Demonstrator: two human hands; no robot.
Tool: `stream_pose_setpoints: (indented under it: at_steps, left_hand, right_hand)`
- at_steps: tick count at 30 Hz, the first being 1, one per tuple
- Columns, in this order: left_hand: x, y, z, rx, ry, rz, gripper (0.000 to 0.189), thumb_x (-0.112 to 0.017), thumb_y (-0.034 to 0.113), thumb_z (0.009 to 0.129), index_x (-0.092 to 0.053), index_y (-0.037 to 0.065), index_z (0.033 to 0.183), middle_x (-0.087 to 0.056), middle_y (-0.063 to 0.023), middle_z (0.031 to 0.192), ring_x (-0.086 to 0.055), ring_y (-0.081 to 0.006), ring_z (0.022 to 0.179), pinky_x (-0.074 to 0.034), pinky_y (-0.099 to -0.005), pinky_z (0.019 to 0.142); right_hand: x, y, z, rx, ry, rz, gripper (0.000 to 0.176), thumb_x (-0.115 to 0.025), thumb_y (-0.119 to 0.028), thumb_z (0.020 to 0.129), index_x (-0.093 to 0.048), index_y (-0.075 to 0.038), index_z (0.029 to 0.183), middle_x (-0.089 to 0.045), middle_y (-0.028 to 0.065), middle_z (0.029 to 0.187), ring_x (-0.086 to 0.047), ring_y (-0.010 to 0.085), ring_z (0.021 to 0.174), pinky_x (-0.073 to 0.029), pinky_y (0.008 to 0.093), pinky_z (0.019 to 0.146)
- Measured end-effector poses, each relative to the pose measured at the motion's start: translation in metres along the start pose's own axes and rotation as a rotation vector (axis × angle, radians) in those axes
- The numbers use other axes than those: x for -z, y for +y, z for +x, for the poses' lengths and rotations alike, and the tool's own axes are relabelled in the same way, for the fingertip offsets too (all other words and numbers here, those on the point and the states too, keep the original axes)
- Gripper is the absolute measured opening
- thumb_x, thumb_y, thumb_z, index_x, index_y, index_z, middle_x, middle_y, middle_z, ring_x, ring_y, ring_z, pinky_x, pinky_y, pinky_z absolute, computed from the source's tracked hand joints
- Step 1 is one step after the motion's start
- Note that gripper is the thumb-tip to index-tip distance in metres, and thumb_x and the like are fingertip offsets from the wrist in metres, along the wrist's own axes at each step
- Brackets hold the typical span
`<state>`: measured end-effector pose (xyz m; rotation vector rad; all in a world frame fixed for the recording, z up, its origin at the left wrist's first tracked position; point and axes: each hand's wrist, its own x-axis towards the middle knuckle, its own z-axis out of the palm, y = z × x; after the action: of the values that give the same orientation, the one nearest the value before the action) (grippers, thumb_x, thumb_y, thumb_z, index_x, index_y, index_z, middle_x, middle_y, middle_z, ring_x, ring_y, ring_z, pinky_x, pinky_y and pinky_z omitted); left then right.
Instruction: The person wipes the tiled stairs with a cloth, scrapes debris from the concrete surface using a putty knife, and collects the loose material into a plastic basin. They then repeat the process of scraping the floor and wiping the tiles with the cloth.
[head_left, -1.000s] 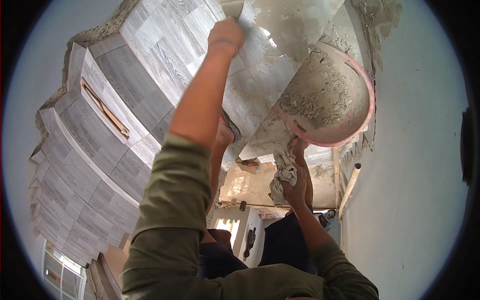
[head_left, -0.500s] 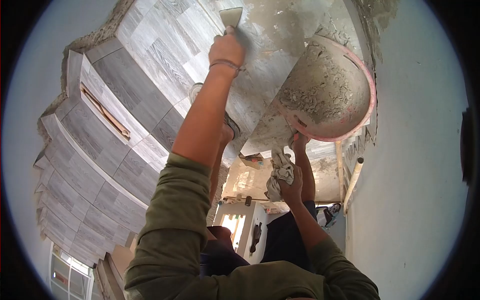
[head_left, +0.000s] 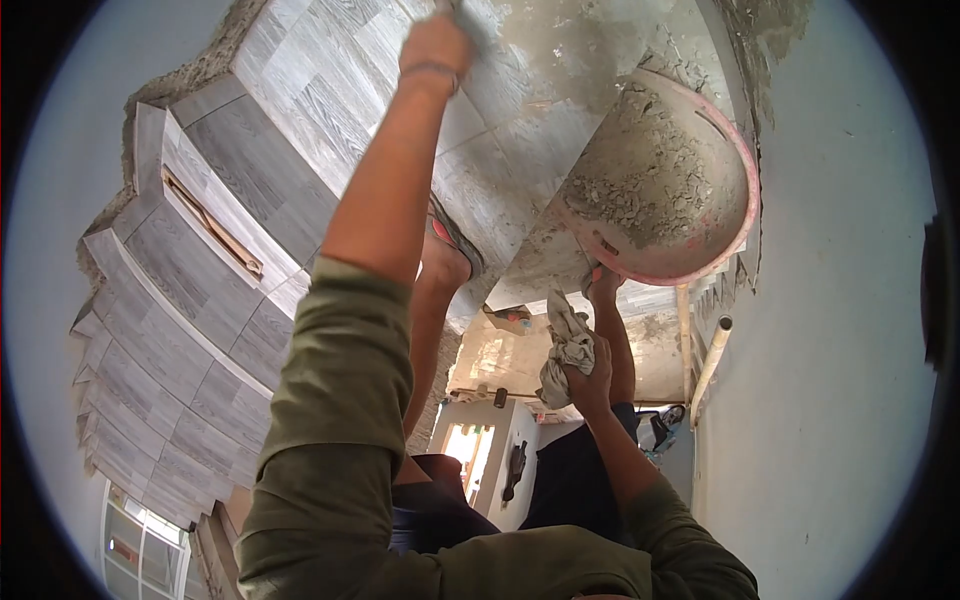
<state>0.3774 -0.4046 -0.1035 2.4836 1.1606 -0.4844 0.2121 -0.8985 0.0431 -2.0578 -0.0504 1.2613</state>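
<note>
At the top edge, my left hand [head_left: 437, 48] is closed around a scraper [head_left: 447, 6]. Most of its blade is cut off by the frame, and the hand is slightly blurred. Below it lie grey wood-look tiles [head_left: 335, 100], smeared with cement towards the right. My right hand [head_left: 590, 378] grips a crumpled, dirty pale rag [head_left: 567, 350] low, in front of my right leg. A round basin with a pinkish rim [head_left: 752, 180] stands to the right of my left hand, with crumbly grey mortar [head_left: 640, 170] inside.
Tiled stairs [head_left: 170, 320] descend on the left, with a thin brown strip [head_left: 212, 222] on one step. A plain wall [head_left: 830, 330] runs along the right. Poles [head_left: 712, 365] lean below the basin. My sandalled left foot [head_left: 455, 240] rests on the tiles.
My left hand has moved up and slightly left with the scraper, whose blade has largely left the frame. My right hand and the rag have barely shifted.
</note>
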Motion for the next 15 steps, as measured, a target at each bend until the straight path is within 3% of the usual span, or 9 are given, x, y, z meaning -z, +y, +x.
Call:
stream_pose_setpoints:
  at_steps: [2,4,6,7,8,10,14,15]
  left_hand:
    - [0.021,0.008,0.012,-0.043,0.066,0.033,0.038,-0.046,0.020,0.093,-0.058,0.005,0.126,-0.068,-0.0323,0.095,-0.066,-0.0498,0.094,-0.054,-0.0540,0.086]
    - [0.016,0.018,-0.023,0.011,0.107,-0.008,0.038,-0.046,0.021,0.094,-0.059,0.003,0.124,-0.068,-0.0318,0.094,-0.066,-0.0496,0.092,-0.054,-0.0535,0.084]
    - [-0.017,0.000,-0.066,0.017,0.112,-0.010,0.045,-0.049,0.020,0.094,-0.055,0.006,0.136,-0.068,-0.0321,0.099,-0.066,-0.0486,0.089,-0.054,-0.0535,0.085]
    - [-0.011,0.005,-0.093,0.132,0.017,-0.035,0.050,-0.050,0.021,0.094,-0.051,0.007,0.142,-0.066,-0.0342,0.102,-0.066,-0.0480,0.090,-0.054,-0.0533,0.085]
    - [-0.011,0.004,-0.109,0.224,-0.122,-0.057,0.055,-0.049,0.023,0.095,-0.042,0.015,0.149,-0.062,-0.0317,0.111,-0.065,-0.0476,0.102,-0.053,-0.0508,0.090]
    - [-0.021,-0.007,-0.107,0.207,-0.123,-0.038,0.052,-0.049,0.022,0.095,-0.045,0.014,0.146,-0.062,-0.0325,0.111,-0.066,-0.0487,0.100,-0.054,-0.0512,0.089]
    - [0.002,-0.029,-0.017,0.103,-0.087,0.007,0.045,-0.050,0.016,0.090,-0.053,0.004,0.133,-0.066,-0.0333,0.105,-0.068,-0.0477,0.096,-0.057,-0.0496,0.084]
    - [0.005,-0.032,-0.013,0.101,-0.076,0.014,0.045,-0.049,0.016,0.090,-0.054,0.005,0.133,-0.066,-0.0337,0.105,-0.067,-0.0482,0.097,-0.056,-0.0500,0.085]
  right_hand:
    - [-0.002,0.003,-0.002,-0.010,0.005,-0.004,0.055,-0.076,-0.003,0.074,-0.056,0.001,0.126,-0.058,0.0154,0.113,-0.059,0.0316,0.109,-0.046,0.0398,0.096]
    - [-0.005,0.010,-0.002,-0.011,0.015,-0.002,0.055,-0.075,-0.003,0.074,-0.056,0.001,0.126,-0.058,0.0156,0.113,-0.059,0.0313,0.109,-0.046,0.0395,0.096]
    - [-0.005,0.005,-0.003,-0.007,0.006,-0.019,0.055,-0.076,-0.003,0.074,-0.056,0.001,0.126,-0.058,0.0156,0.113,-0.059,0.0311,0.109,-0.046,0.0393,0.097]
    - [-0.004,0.003,-0.001,-0.006,0.003,-0.032,0.055,-0.076,-0.003,0.075,-0.056,0.001,0.126,-0.058,0.0155,0.113,-0.059,0.0310,0.109,-0.046,0.0392,0.097]
    - [-0.004,0.003,-0.001,0.009,-0.002,-0.023,0.059,-0.076,-0.005,0.074,-0.055,0.000,0.129,-0.057,0.0159,0.113,-0.057,0.0331,0.111,-0.045,0.0420,0.097]
    - [-0.004,0.003,0.000,0.040,-0.009,-0.010,0.065,-0.076,-0.007,0.072,-0.054,-0.003,0.133,-0.056,0.0166,0.113,-0.054,0.0375,0.114,-0.044,0.0474,0.097]
    - [-0.005,0.002,0.005,-0.045,-0.008,0.054,0.066,-0.076,-0.008,0.073,-0.053,-0.003,0.134,-0.056,0.0163,0.114,-0.054,0.0376,0.114,-0.044,0.0474,0.097]
    - [-0.005,0.003,0.004,-0.068,-0.014,0.070,0.066,-0.076,-0.008,0.073,-0.053,-0.003,0.134,-0.056,0.0162,0.114,-0.054,0.0376,0.114,-0.044,0.0474,0.097]
